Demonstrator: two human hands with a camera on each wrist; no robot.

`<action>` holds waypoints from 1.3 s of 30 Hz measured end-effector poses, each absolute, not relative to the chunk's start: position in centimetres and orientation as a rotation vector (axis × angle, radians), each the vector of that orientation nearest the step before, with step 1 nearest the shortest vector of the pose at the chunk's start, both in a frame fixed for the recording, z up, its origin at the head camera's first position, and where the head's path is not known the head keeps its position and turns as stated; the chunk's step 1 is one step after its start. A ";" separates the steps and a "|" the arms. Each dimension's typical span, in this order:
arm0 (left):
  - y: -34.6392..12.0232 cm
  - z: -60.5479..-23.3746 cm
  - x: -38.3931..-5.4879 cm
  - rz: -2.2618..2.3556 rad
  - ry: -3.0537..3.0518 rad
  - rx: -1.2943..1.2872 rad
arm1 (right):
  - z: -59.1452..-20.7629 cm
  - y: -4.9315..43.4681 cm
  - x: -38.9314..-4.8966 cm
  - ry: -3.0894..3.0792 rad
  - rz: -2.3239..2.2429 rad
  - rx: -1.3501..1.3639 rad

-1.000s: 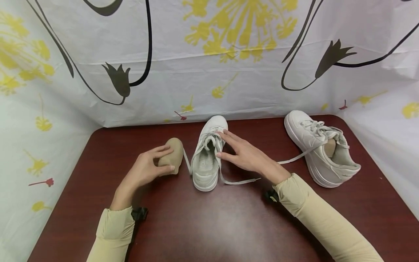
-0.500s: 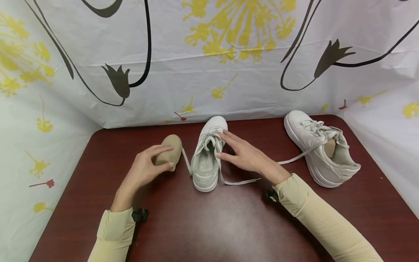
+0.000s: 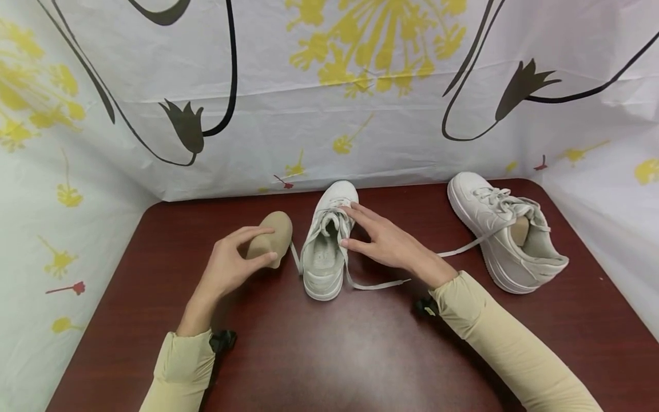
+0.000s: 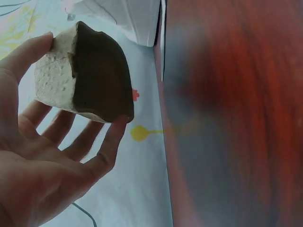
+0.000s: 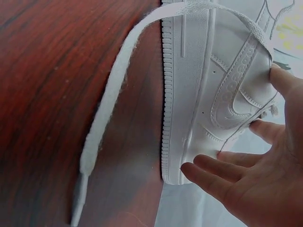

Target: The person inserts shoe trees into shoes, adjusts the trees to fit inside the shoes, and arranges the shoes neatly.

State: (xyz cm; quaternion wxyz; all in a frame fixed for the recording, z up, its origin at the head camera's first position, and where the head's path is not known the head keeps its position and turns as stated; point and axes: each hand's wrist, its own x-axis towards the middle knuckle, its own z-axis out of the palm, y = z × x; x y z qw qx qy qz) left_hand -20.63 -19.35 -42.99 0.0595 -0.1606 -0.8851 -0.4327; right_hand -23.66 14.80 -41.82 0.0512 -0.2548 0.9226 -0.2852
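Observation:
Between the thumb and fingers of my left hand point(image 3: 229, 260) is a beige, toe-shaped shoe insert point(image 3: 272, 237), held just left of the middle shoe. Its rough pale face and dark side point(image 4: 102, 75) show in the left wrist view. The white sneaker point(image 3: 324, 257) stands upright, toe away from me, its opening loosened and bare inside. My right hand point(image 3: 386, 243) touches its right side with fairly straight fingers, thumb by the collar and index finger near the laces. In the right wrist view, the fingertips point(image 5: 189, 170) lie against the sneaker's side.
A second white sneaker point(image 3: 494, 246) stands at the right, with a similar beige insert point(image 3: 520, 231) inside. Loose laces point(image 3: 378, 285) trail on the dark red table point(image 3: 340, 355). A patterned white cloth point(image 3: 319, 131) hangs behind and along the sides.
My left hand has brought the insert slightly up, first a little left and then back right toward the middle sneaker. The right hand stays on the sneaker.

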 end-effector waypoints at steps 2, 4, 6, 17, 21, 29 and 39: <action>-19.2 -43.0 -20.4 -1.328 -2.670 -0.496 | -41.8 14.8 -23.7 2.814 -0.876 -0.792; -19.0 -43.0 -20.3 -1.332 -2.658 -0.502 | -41.9 14.8 -23.8 2.824 -0.885 -0.827; -18.9 -43.0 -20.3 -1.337 -2.641 -0.507 | -41.9 14.7 -23.8 2.838 -0.902 -0.873; -18.5 -42.7 -19.6 -1.387 -2.586 -0.493 | -42.0 14.8 -23.9 2.836 -0.923 -0.921; -18.4 -42.6 -19.4 -1.388 -2.570 -0.502 | -42.0 14.8 -23.9 2.830 -0.914 -0.901; -18.3 -42.4 -19.1 -1.390 -2.543 -0.493 | -41.9 14.7 -24.0 2.824 -0.906 -0.896; -18.5 -42.0 -18.6 -1.416 -2.517 -0.498 | -41.8 14.7 -24.0 2.807 -0.925 -0.871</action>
